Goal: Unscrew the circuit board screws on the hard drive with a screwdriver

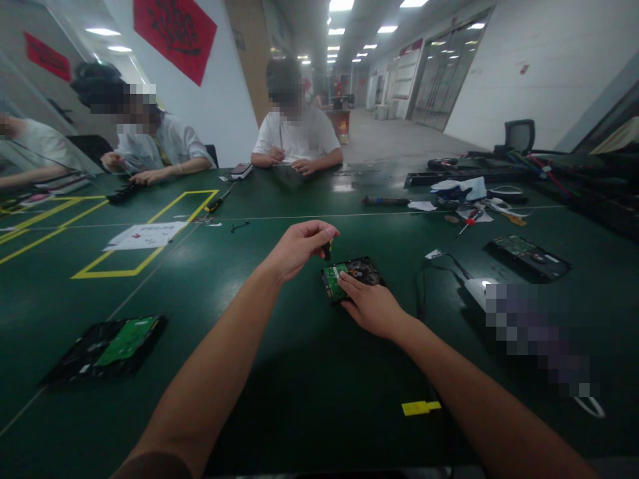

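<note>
A hard drive (367, 269) with its green circuit board facing up lies on the dark green table in front of me. My right hand (374, 306) rests over its near side, fingers stretched across the board and thumb by the near edge, holding it in place. Just above the drive's far left corner, my left hand (304, 249) pinches a small screwdriver (327, 250) with a black and yellow handle, upright. Its tip is too small to make out. Another hard drive (122, 342) lies at the left, and a third drive (529, 257) at the right.
A power bank-like device (476, 293) with a cable lies at the right, partly blurred. A yellow tag (421, 407) is near the front. Further back are a screwdriver (214, 201), a paper sheet (144, 236), gloves (459, 189) and cables. Several people sit across the table (279, 399).
</note>
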A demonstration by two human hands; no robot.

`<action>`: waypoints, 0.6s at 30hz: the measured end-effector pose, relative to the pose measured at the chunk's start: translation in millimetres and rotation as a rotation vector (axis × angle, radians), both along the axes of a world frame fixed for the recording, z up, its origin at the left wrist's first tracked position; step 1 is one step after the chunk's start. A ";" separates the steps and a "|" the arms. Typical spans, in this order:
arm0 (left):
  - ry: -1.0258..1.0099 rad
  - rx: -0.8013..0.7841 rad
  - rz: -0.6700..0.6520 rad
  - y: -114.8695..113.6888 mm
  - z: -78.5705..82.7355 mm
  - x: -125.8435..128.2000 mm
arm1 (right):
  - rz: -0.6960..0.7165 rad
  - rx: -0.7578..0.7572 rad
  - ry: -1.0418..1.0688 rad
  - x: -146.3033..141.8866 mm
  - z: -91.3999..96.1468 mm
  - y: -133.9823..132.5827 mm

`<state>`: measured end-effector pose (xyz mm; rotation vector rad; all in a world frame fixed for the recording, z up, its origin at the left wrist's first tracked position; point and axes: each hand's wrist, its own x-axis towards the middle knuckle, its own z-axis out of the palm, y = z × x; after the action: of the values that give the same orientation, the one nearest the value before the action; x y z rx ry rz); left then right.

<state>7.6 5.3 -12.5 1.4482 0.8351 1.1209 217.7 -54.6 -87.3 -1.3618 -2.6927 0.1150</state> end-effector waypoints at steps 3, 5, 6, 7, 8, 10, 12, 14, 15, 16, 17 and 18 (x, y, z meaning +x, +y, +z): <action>0.040 -0.003 0.007 -0.9 0.8 -0.8 | -0.010 -0.016 -0.004 -0.7 1.3 -0.4; 0.049 -0.008 -0.006 -2.2 2.4 -0.6 | -0.016 -0.022 -0.004 -0.9 1.9 -0.4; 0.042 -0.015 -0.019 -2.9 3.2 -0.3 | -0.015 -0.024 -0.003 -0.9 2.1 -0.4; 0.030 -0.027 -0.034 -3.4 3.8 -0.1 | -0.013 -0.026 -0.002 -0.8 2.1 -0.4; 0.009 -0.044 -0.046 -3.7 4.2 0.0 | -0.010 -0.026 -0.002 -0.8 2.1 -0.3; -0.047 -0.084 -0.058 -3.8 3.9 0.0 | -0.005 -0.023 -0.005 -0.7 2.1 0.0; -0.098 -0.117 -0.048 -3.2 2.9 -0.4 | -0.007 -0.020 -0.011 -0.8 1.9 0.3; -0.131 -0.135 -0.034 -2.6 2.5 -0.8 | -0.006 -0.023 -0.018 -1.1 1.9 0.4; -0.133 -0.138 -0.035 -2.5 2.7 -1.1 | -0.007 -0.023 -0.020 -1.2 1.9 0.4; -0.127 -0.136 -0.039 -2.5 3.2 -1.4 | -0.006 -0.021 -0.020 -1.3 1.9 0.3; -0.110 -0.127 -0.047 -2.7 4.0 -1.7 | -0.006 -0.018 -0.017 -1.4 2.0 0.1; -0.079 -0.118 -0.057 -2.9 5.0 -2.2 | -0.006 -0.016 -0.014 -1.5 2.1 -0.1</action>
<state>5.4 2.5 -7.5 1.3142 0.7865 1.0616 216.2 -54.7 -85.2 -1.3801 -2.7042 0.1274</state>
